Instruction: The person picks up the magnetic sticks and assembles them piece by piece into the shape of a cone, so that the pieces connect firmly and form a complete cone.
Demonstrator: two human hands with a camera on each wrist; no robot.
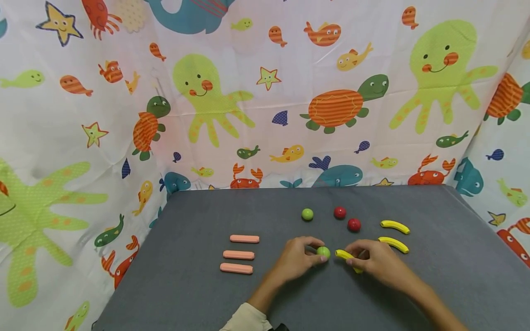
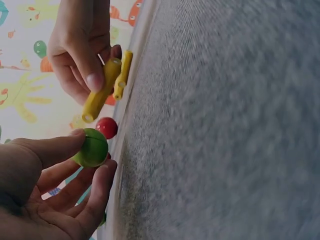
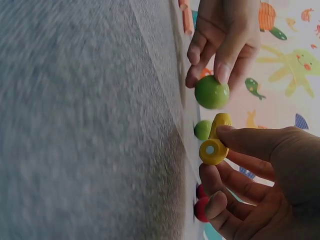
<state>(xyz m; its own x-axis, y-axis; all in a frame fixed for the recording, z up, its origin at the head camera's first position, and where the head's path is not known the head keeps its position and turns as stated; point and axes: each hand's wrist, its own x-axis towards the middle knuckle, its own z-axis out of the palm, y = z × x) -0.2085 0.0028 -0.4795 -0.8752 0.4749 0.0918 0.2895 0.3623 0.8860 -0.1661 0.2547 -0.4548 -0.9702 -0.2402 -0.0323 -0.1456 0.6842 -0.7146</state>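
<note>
On the grey table, from left to right as I look down through the head camera:

Pink sticks [image 1: 241, 254]: three lie flat in a column, well apart from both hands. I judge them stiff and light, easiest taken by the long edges.

Left hand [image 1: 299, 257]: my thumb and fingers curl in and pinch the green ball [image 1: 323, 252]. The left wrist view shows thumb [image 2: 60, 148] on top and a fingertip underneath.

Green ball, handling: it looks smooth, hard and glossy, so I expect it is light but slippery and quick to roll. A pinch across its widest part, as now, seems the safest hold.

Right hand [image 1: 374, 261]: thumb and forefinger pinch one end of a yellow banana [image 1: 347, 258], which sits just right of the green ball; I cannot tell whether the two touch. The other fingers are loosely bent beneath it in the right wrist view.

Yellow banana, handling: a stiff, curved piece, seemingly light. Its flat round end [image 3: 210, 150] shows a small centre dot. Taken near the middle it should swing less than held at the tip.

Far row: a second green ball [image 1: 307, 214] and two red balls [image 1: 347, 219] rest on the table [image 1: 198, 294] beyond the hands.

Right side: two more bananas [image 1: 394, 235] lie side by side, near my right hand.
</note>
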